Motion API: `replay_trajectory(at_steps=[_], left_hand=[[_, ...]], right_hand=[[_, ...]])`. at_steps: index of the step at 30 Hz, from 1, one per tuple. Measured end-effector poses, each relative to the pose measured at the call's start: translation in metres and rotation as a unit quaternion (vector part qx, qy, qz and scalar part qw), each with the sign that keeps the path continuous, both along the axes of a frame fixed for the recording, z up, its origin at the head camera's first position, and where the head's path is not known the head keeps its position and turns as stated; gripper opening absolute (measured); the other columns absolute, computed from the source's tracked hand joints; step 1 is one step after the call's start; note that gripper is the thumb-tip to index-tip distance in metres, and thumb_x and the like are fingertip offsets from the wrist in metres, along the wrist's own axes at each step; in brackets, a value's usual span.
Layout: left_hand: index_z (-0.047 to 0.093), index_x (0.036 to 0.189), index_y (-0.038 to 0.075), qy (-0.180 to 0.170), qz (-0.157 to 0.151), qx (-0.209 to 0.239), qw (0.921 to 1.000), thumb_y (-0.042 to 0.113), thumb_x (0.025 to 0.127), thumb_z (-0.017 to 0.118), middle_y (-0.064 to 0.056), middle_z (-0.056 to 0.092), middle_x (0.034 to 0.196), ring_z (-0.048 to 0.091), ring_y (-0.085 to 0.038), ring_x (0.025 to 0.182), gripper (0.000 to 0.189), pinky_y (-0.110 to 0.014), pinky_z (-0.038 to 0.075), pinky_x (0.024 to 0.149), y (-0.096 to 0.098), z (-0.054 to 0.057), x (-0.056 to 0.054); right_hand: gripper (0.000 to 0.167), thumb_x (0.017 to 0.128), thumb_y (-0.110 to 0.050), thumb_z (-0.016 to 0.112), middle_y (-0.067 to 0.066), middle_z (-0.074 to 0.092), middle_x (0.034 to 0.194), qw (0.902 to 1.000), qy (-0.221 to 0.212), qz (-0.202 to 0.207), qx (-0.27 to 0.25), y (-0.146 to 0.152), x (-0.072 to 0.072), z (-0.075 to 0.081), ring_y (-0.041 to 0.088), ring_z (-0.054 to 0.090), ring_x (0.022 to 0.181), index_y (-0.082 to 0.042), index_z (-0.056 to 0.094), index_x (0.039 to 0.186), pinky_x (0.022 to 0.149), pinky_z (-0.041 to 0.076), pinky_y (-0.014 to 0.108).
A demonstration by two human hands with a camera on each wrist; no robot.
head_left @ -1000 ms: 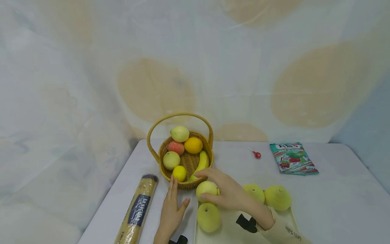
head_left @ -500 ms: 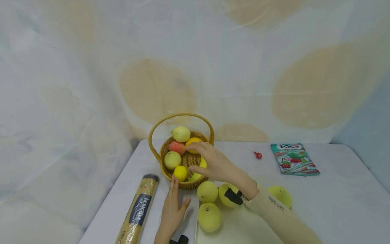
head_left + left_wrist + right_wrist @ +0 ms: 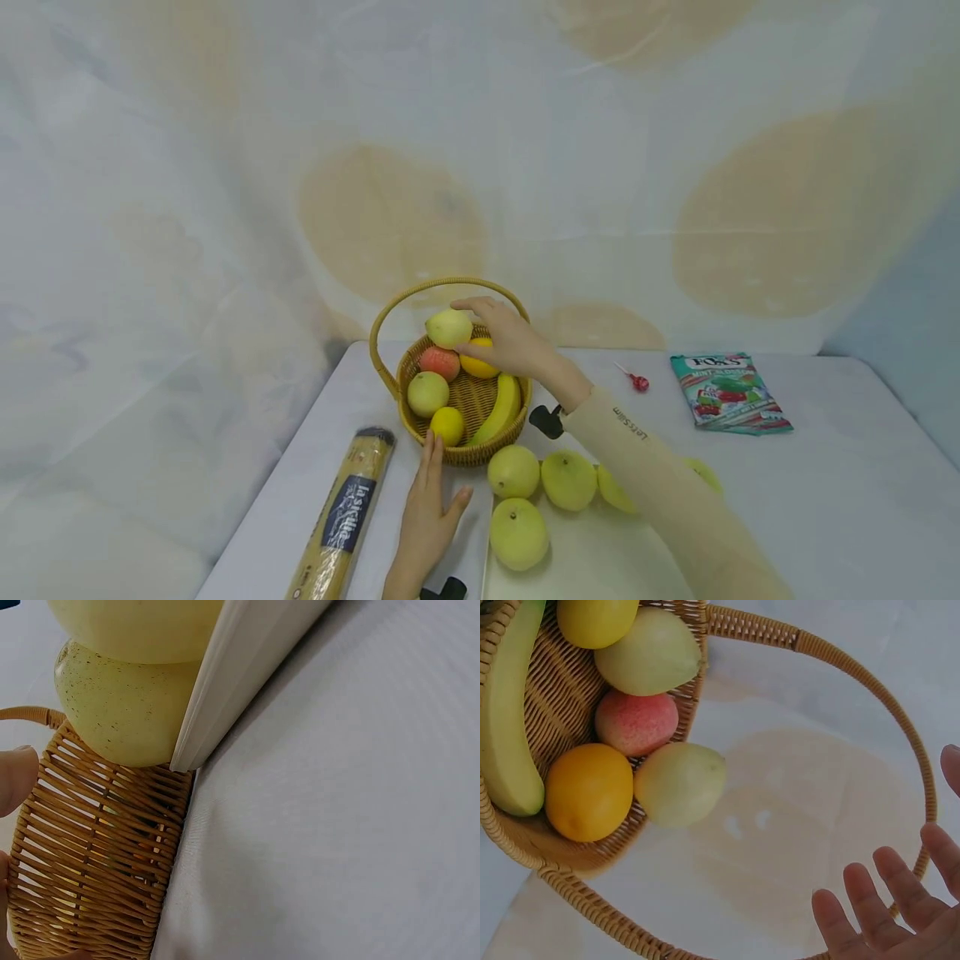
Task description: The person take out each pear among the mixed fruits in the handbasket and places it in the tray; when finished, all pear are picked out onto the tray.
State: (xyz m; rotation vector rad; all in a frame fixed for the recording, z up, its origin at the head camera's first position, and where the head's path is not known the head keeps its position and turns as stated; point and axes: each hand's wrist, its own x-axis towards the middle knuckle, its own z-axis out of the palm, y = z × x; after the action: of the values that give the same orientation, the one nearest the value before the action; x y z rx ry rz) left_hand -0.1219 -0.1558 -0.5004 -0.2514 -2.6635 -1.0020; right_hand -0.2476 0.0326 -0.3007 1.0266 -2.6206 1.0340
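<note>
A wicker basket holds a pale green fruit at its back edge, a pink peach, an orange, a second pale green fruit, a lemon and a banana. Above its back right side, my right hand reaches with fingers spread beside the back fruit. The right wrist view shows a gap between that fruit and the fingers, which overlap the handle. My left hand has straight fingers at the basket's front rim, just below the lemon.
A cream tray with several yellow-green round fruits stands in front of the basket, to the right. Left lies a pack of spaghetti. A red lollipop and a green candy bag lie at the back right.
My right hand has moved from over the fruits at the tray's corner, across the basket, to the pale fruit at its back. The left hand stays at the front rim.
</note>
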Motion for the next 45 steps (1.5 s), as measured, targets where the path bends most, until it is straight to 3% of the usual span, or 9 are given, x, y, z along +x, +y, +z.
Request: replay_trajectory(at_steps=[10,17,30,37,45], left_hand=[[0.017,0.156,0.012,-0.007,0.006,0.002,1.0000,0.029,0.091,0.067,-0.011,0.013,0.164,0.028,-0.041,0.143,0.084,-0.062,0.030,0.111,0.001,-0.002,0.003],[0.015,0.157,0.015,-0.001,0.010,-0.005,0.9999,0.029,0.090,0.068,-0.009,0.013,0.164,0.030,-0.040,0.143,0.086,-0.060,0.031,0.111,0.002,-0.004,0.006],[0.016,0.157,0.015,-0.010,0.003,-0.002,0.9999,0.031,0.090,0.067,-0.009,0.012,0.164,0.029,-0.038,0.144,0.086,-0.059,0.031,0.113,0.005,-0.002,0.010],[0.018,0.156,0.012,0.007,0.004,0.000,1.0000,0.029,0.089,0.069,-0.012,0.016,0.163,0.031,-0.040,0.142,0.086,-0.061,0.032,0.111,0.007,-0.005,0.010],[0.017,0.156,0.015,-0.014,0.002,0.008,0.9999,0.030,0.089,0.068,-0.006,0.012,0.165,0.029,-0.038,0.144,0.086,-0.060,0.030,0.112,0.008,-0.005,0.010]], right_hand=[[0.058,0.094,-0.028,0.064,0.011,0.044,0.150,0.9977,-0.058,-0.025,0.025,-0.008,-0.022,-0.005,0.033,0.040,0.138,-0.011,0.043,0.145,0.113,0.037,0.049],[0.059,0.093,-0.030,0.064,0.013,0.047,0.147,0.9942,-0.080,-0.056,0.045,-0.009,-0.036,-0.009,0.033,0.051,0.129,-0.013,0.042,0.145,0.106,0.045,0.047],[0.062,0.093,-0.031,0.063,0.011,0.036,0.156,0.9840,-0.106,-0.090,0.111,-0.018,-0.049,-0.007,0.033,0.040,0.139,-0.014,0.039,0.148,0.112,0.039,0.045],[0.067,0.093,-0.035,0.063,0.009,0.024,0.161,0.9825,-0.131,-0.097,0.090,-0.026,-0.056,-0.023,0.036,0.023,0.147,-0.020,0.032,0.151,0.111,0.039,0.050],[0.076,0.090,-0.034,0.067,0.009,0.023,0.161,0.9841,-0.147,-0.093,0.036,-0.029,-0.059,-0.040,0.036,0.019,0.148,-0.022,0.026,0.153,0.112,0.036,0.056]])
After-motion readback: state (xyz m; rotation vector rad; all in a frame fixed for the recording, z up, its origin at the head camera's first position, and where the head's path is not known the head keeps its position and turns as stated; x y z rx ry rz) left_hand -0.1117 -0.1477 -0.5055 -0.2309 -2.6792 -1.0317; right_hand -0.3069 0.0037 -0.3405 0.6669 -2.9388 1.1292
